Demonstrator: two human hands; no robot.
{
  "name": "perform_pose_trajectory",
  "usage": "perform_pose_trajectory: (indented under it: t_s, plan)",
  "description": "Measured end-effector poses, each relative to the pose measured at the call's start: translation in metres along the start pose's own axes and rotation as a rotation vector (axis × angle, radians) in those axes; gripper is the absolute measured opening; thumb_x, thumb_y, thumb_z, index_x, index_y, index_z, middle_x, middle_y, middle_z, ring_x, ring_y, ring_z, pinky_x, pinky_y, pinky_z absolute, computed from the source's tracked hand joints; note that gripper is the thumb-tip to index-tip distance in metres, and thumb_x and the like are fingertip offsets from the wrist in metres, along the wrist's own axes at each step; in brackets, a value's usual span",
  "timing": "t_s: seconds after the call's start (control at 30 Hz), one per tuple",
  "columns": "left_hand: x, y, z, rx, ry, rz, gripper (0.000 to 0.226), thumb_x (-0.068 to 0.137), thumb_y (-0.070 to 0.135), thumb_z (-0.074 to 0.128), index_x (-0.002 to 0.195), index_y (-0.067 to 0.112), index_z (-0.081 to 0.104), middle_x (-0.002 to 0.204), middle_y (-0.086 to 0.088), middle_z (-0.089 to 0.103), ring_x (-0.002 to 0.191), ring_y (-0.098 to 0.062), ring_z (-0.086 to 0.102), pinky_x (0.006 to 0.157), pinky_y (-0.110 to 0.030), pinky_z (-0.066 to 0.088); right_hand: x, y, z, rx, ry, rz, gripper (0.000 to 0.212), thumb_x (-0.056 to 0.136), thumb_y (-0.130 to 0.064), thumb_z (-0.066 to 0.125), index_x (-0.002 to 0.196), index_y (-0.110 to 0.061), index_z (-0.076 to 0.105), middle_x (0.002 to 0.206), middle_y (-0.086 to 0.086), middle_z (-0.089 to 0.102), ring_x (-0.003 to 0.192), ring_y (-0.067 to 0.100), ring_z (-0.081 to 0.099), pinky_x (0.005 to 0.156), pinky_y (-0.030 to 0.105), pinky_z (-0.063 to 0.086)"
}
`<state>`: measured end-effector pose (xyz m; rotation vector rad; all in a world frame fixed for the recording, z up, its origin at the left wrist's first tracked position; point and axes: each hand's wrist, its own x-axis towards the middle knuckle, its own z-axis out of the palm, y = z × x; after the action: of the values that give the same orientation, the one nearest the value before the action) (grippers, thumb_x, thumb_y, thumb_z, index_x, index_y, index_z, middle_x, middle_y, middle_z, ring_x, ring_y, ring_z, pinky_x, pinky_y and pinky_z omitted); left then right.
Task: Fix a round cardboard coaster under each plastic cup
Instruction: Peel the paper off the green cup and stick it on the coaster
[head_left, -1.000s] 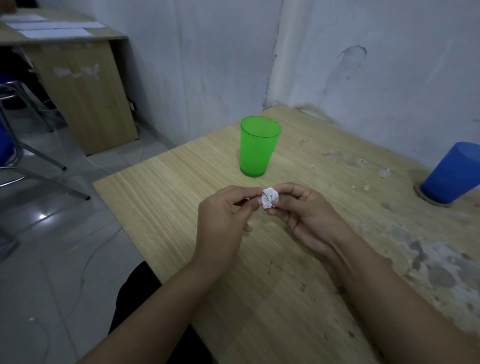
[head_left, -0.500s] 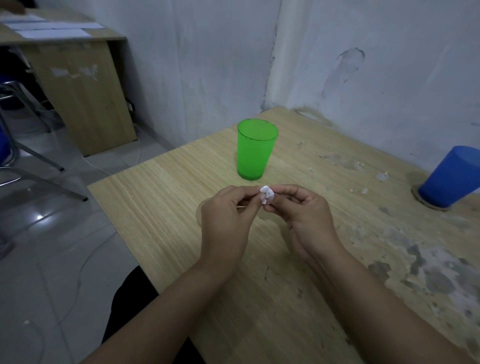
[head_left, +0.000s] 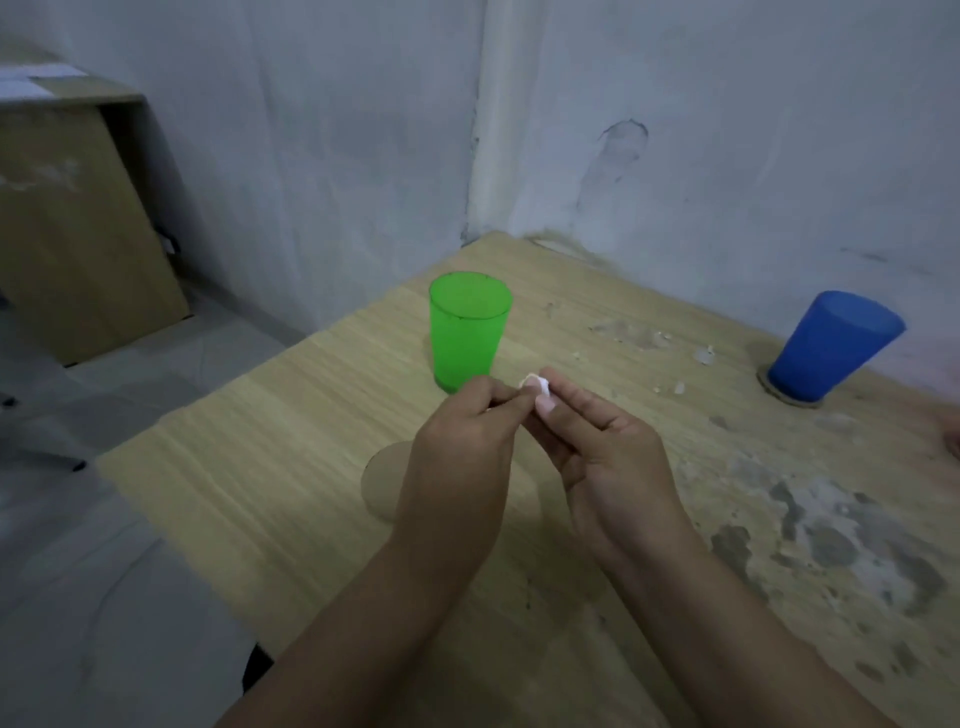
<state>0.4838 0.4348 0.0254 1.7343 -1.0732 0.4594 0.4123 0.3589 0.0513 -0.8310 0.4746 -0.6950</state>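
A green plastic cup (head_left: 467, 327) stands upright on the wooden table (head_left: 249, 483), just beyond my hands. A round cardboard coaster (head_left: 382, 480) lies flat on the table, partly hidden under my left hand (head_left: 460, 457). Between them, my left hand and my right hand (head_left: 602, 452) pinch a small white wad (head_left: 535, 384) at the fingertips. A blue plastic cup (head_left: 831, 345) stands at the far right on another cardboard coaster (head_left: 789, 399), whose edge shows around its base.
White walls meet at a corner right behind the table. The table's right part has worn, peeling patches (head_left: 831, 540) and small white scraps (head_left: 701, 356). A wooden desk (head_left: 67, 234) stands on the tiled floor at the far left.
The view has swung right and down. More of the coaster on the table shows beside my left hand. Both hands keep pinching the white wad.
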Motion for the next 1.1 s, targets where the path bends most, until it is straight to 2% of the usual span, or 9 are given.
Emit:
perform_pose_trajectory:
  t_s: [0.13, 0.3, 0.43, 0.53, 0.67, 0.8, 0.87, 0.9, 1.1]
  plan:
    - [0.023, 0.013, 0.008, -0.147, -0.053, 0.044, 0.014, 0.085, 0.014, 0.067, 0.098, 0.015, 0.073, 0.083, 0.004, 0.067, 0.077, -0.001, 0.056, 0.070, -0.010, 0.042, -0.001, -0.025, -0.010, 0.003, 0.084, -0.079, 0.025, 0.068, -0.001, 0.061, 0.091, 0.003, 0.066, 0.077, 0.008, 0.074, 0.073, 0.014, 0.070, 0.076, 0.023, 0.057]
    - [0.044, 0.054, 0.035, -0.298, -0.150, 0.120, 0.013, 0.079, 0.021, 0.073, 0.091, 0.021, 0.069, 0.090, 0.013, 0.058, 0.087, -0.011, 0.055, 0.069, -0.030, 0.049, -0.019, -0.071, -0.040, -0.030, 0.175, -0.178, 0.021, 0.069, -0.009, 0.062, 0.089, -0.005, 0.067, 0.076, 0.007, 0.072, 0.068, 0.013, 0.066, 0.071, 0.023, 0.056]
    - [0.035, 0.100, 0.054, -0.488, -0.262, 0.174, 0.016, 0.077, 0.019, 0.077, 0.089, 0.020, 0.067, 0.087, 0.015, 0.062, 0.085, -0.004, 0.057, 0.068, -0.023, 0.049, -0.058, -0.104, -0.068, -0.071, 0.262, -0.246, 0.020, 0.070, -0.012, 0.063, 0.086, -0.003, 0.070, 0.074, 0.006, 0.069, 0.065, 0.011, 0.062, 0.070, 0.021, 0.053]
    - [0.014, 0.142, 0.062, -0.635, -0.366, 0.197, 0.018, 0.076, 0.019, 0.077, 0.089, 0.021, 0.066, 0.086, 0.014, 0.063, 0.082, -0.002, 0.058, 0.067, -0.016, 0.049, -0.106, -0.121, -0.090, -0.136, 0.395, -0.356, 0.017, 0.069, -0.013, 0.064, 0.083, -0.007, 0.071, 0.074, 0.005, 0.070, 0.065, 0.011, 0.061, 0.065, 0.020, 0.052]
    - [-0.027, 0.202, 0.066, -0.813, -0.499, 0.271, 0.019, 0.073, 0.018, 0.078, 0.086, 0.021, 0.065, 0.082, 0.015, 0.062, 0.081, 0.002, 0.058, 0.066, -0.008, 0.047, -0.184, -0.131, -0.122, -0.218, 0.574, -0.497, 0.013, 0.081, -0.007, 0.061, 0.090, -0.004, 0.069, 0.080, 0.009, 0.070, 0.070, 0.015, 0.060, 0.064, 0.021, 0.052]
    - [-0.078, 0.261, 0.059, -0.962, -0.627, 0.256, 0.016, 0.071, 0.015, 0.079, 0.079, 0.020, 0.067, 0.078, 0.014, 0.064, 0.079, 0.001, 0.060, 0.064, -0.016, 0.049, -0.266, -0.136, -0.146, -0.275, 0.679, -0.564, 0.031, 0.075, -0.018, 0.061, 0.096, 0.003, 0.069, 0.094, 0.017, 0.069, 0.083, 0.020, 0.064, 0.077, 0.028, 0.052]
    - [-0.100, 0.286, 0.057, -1.002, -0.653, 0.260, 0.013, 0.071, 0.018, 0.078, 0.078, 0.020, 0.067, 0.077, 0.013, 0.064, 0.078, -0.002, 0.060, 0.063, -0.019, 0.049, -0.300, -0.139, -0.159, -0.266, 0.682, -0.585, 0.031, 0.074, -0.018, 0.061, 0.096, 0.004, 0.069, 0.100, 0.021, 0.069, 0.093, 0.024, 0.066, 0.084, 0.031, 0.054]
    - [-0.114, 0.301, 0.056, -1.021, -0.660, 0.276, 0.012, 0.071, 0.021, 0.076, 0.077, 0.021, 0.066, 0.077, 0.012, 0.064, 0.077, -0.003, 0.060, 0.062, -0.020, 0.048, -0.319, -0.142, -0.166, -0.266, 0.682, -0.603, 0.028, 0.073, -0.015, 0.061, 0.093, 0.003, 0.070, 0.098, 0.020, 0.069, 0.093, 0.025, 0.066, 0.083, 0.031, 0.055]
    - [-0.180, 0.377, 0.059, -1.045, -0.799, 0.457, 0.021, 0.069, 0.022, 0.077, 0.076, 0.019, 0.058, 0.075, 0.012, 0.057, 0.074, -0.003, 0.054, 0.062, -0.022, 0.046, -0.411, -0.150, -0.217, -0.195, 0.821, -0.663, 0.017, 0.061, -0.014, 0.069, 0.076, -0.005, 0.074, 0.079, 0.013, 0.071, 0.071, 0.018, 0.066, 0.072, 0.025, 0.057]
